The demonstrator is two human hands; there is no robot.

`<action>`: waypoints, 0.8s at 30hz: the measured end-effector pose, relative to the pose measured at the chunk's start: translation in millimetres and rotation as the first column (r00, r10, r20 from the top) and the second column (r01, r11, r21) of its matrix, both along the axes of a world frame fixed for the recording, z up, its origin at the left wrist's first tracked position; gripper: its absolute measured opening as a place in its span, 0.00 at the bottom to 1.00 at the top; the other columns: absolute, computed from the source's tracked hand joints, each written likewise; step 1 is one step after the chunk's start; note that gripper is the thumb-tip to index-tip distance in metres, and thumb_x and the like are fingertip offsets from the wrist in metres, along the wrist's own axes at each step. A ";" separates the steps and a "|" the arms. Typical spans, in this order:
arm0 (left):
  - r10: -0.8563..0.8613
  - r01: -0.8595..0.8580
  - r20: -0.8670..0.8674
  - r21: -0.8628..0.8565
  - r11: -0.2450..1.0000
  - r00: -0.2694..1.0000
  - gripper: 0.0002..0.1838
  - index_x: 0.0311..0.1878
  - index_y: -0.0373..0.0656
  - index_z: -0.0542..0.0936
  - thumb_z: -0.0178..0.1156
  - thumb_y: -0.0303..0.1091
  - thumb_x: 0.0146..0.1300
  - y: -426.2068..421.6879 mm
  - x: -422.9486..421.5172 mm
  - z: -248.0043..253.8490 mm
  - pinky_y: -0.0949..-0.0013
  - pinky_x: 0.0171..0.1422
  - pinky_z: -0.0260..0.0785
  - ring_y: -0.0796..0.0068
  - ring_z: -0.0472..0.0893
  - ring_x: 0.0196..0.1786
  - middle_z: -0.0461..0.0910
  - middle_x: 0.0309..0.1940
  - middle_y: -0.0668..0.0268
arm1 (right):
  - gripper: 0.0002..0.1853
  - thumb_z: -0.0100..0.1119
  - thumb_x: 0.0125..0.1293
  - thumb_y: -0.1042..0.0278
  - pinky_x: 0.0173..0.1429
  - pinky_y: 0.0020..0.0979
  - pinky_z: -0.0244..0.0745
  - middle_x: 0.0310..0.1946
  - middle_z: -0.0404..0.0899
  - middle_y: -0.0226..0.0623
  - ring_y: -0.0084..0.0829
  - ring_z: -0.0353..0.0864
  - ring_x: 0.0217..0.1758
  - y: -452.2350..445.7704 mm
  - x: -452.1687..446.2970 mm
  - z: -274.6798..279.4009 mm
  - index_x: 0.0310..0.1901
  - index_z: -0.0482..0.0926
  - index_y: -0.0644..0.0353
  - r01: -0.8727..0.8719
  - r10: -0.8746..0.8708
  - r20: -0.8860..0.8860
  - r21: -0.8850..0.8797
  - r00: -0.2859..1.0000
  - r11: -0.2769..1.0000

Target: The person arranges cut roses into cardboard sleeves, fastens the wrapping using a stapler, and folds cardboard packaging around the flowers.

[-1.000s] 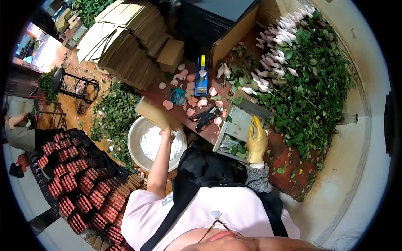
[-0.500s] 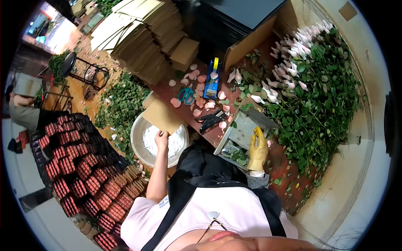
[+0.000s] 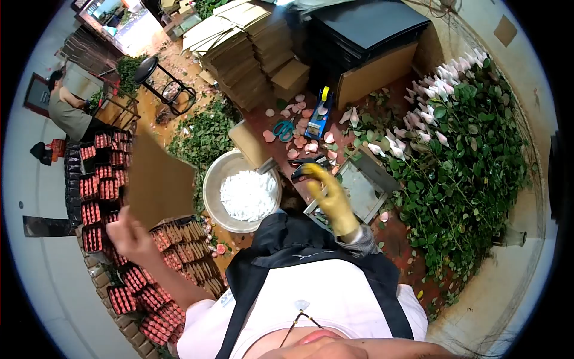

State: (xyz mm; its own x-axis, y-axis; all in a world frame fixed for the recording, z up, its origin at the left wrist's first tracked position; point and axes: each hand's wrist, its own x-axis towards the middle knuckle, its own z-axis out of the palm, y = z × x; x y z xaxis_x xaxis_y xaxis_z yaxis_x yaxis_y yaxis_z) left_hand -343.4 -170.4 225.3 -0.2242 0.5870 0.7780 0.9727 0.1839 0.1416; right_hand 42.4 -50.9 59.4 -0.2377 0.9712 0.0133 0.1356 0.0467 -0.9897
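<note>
A flat brown cardboard sheet (image 3: 160,184) is pinched in my bare left hand (image 3: 130,238), raised over the rows of packed pink blooms (image 3: 122,298) on the left. My right hand (image 3: 329,197), in a yellow glove, has its fingers apart and holds nothing; it hovers by the black stapler-like tool (image 3: 309,166) and the grey metal tray (image 3: 359,186). Between my hands stands a white tub (image 3: 210,190) with white pieces in it. Teal scissors (image 3: 283,130), a blue tape dispenser (image 3: 317,119) and loose pink petals lie on the red table (image 3: 258,119).
Flat cardboard (image 3: 251,66) is stacked behind the table, beside black sheets (image 3: 371,27). Leafy stems with wrapped pale blooms (image 3: 472,161) fill the right side. A black stool (image 3: 164,87) stands on the floor. Another person (image 3: 70,113) is at the far left.
My left hand has swung left with the cardboard sheet, away from the tub. My right hand has lifted off the metal tray and shifted left. The view has turned, showing more of the co-worker.
</note>
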 end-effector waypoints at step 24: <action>-0.029 0.292 0.964 0.109 0.950 -0.264 0.23 0.67 0.40 0.71 0.54 0.34 0.71 24.5 -15.8 -189.8 0.68 0.47 0.74 0.68 0.80 0.47 0.79 0.52 0.60 | 0.05 0.59 0.56 0.71 0.37 0.39 0.76 0.28 0.81 0.42 0.43 0.81 0.31 -64.6 -81.2 -3.2 0.33 0.81 0.58 -0.580 0.457 0.361 0.585 0.812 0.567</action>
